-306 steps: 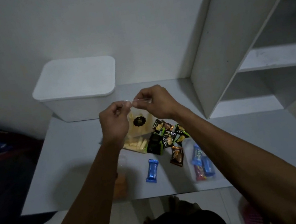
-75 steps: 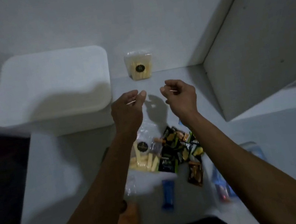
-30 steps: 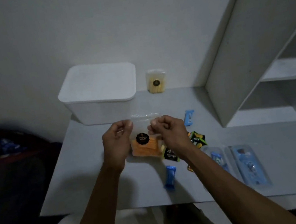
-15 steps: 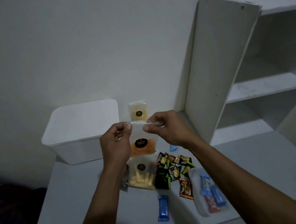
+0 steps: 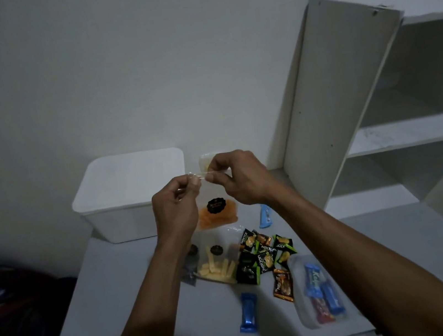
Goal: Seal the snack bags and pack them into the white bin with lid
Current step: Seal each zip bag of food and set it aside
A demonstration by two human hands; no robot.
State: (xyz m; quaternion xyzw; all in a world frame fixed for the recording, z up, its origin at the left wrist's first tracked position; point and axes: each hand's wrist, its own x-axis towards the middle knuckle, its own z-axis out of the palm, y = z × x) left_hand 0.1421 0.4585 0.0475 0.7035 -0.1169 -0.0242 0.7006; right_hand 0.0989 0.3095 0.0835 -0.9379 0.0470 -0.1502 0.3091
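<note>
Head view: both hands are raised above the grey table (image 5: 140,320), pinching the top strip of a clear snack bag of orange chips (image 5: 217,212) that hangs upright between them. The left hand (image 5: 176,208) grips the strip's left end between thumb and forefinger; the right hand (image 5: 240,177) grips the strip just beside it, at the left hand's 2 o'clock, thumb and forefinger pressed together on the plastic. A round black label sits on the bag's front.

At 9 o'clock from the bag stands the white bin (image 5: 122,209), its lid (image 5: 132,177) on. Behind the right hand, at the bag's 12 o'clock, a second clear bag with yellow contents (image 5: 204,161) stands against the wall, mostly hidden.

On the table at 6 o'clock from the held bag lies a clear bag of pale yellow sticks (image 5: 217,266), mouth toward the wall. At its 3 o'clock is a cluster of black-and-green Nextar packets (image 5: 263,254), with an orange-brown packet (image 5: 283,284) beneath them. One blue wrapped bar (image 5: 248,311) lies at 6 o'clock from the cluster, another blue wrapper (image 5: 264,215) at its 12 o'clock. A clear pouch holding blue and red bars (image 5: 318,292) lies at the cluster's 4 o'clock. A white shelf unit (image 5: 334,97) stands at 3 o'clock.
</note>
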